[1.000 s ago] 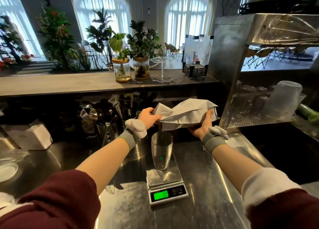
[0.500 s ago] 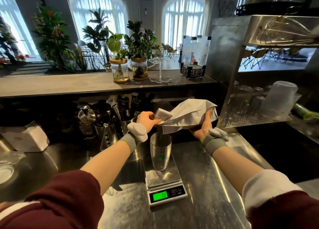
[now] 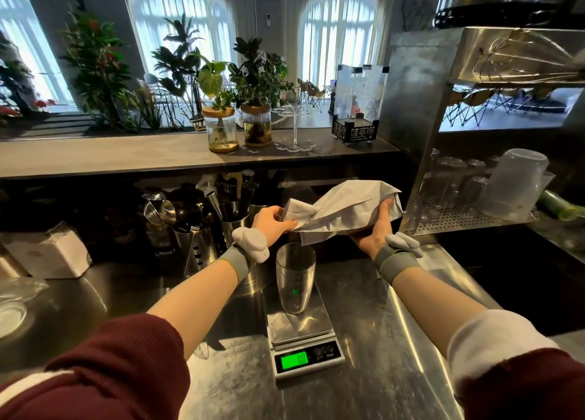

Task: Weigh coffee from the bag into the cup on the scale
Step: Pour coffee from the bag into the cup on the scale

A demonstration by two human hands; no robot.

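Tilting further than a moment ago, the white coffee bag (image 3: 342, 210), gripped at its mouth by the left hand (image 3: 272, 222) and cradled beneath by the right hand (image 3: 375, 229), now hangs directly over the empty steel cup (image 3: 295, 280) standing on the scale (image 3: 304, 340), so pouring appears imminent.

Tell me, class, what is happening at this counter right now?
A person holds a white paper bag sideways in both hands above a metal cup. The left hand grips the bag's mouth end; the right hand supports its base. The cup stands on a small scale with a lit green display. No coffee can be seen pouring.
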